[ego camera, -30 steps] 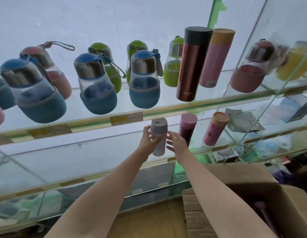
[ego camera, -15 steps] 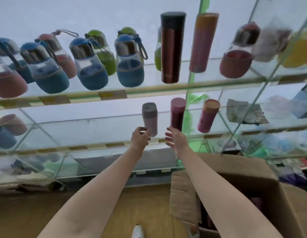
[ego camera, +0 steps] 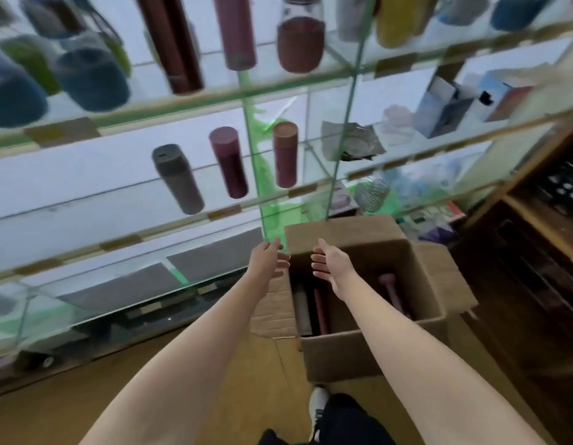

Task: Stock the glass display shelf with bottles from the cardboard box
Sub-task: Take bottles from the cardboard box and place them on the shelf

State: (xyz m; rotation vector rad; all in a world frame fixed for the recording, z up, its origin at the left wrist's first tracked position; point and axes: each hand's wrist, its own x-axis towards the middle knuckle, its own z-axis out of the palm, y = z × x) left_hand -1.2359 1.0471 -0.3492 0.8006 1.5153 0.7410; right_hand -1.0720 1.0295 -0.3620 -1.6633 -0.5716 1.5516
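A grey-lidded pale bottle (ego camera: pixel 177 178) stands on the middle glass shelf (ego camera: pixel 86 200), left of a maroon bottle (ego camera: pixel 229 167) and a pink bottle with a tan lid (ego camera: pixel 285 154). The open cardboard box (ego camera: pixel 368 354) sits on the floor below, with several bottles (ego camera: pixel 310 311) lying inside. My left hand (ego camera: pixel 268 260) hovers open at the box's left rim. My right hand (ego camera: pixel 331 263) is open above the box's opening. Both hands hold nothing.
The upper shelf (ego camera: pixel 182 101) carries blue, green and red sleeved bottles and tall flasks. Right-hand shelf sections hold small boxes (ego camera: pixel 445 107) and wrapped items. A dark wooden cabinet (ego camera: pixel 535 252) stands at the right. My shoe (ego camera: pixel 318 404) is on the wooden floor.
My left hand let go of the grey-lidded bottle, which now stands on the middle shelf. Both hands dropped down from the shelf toward the box, and my view tilted downward.
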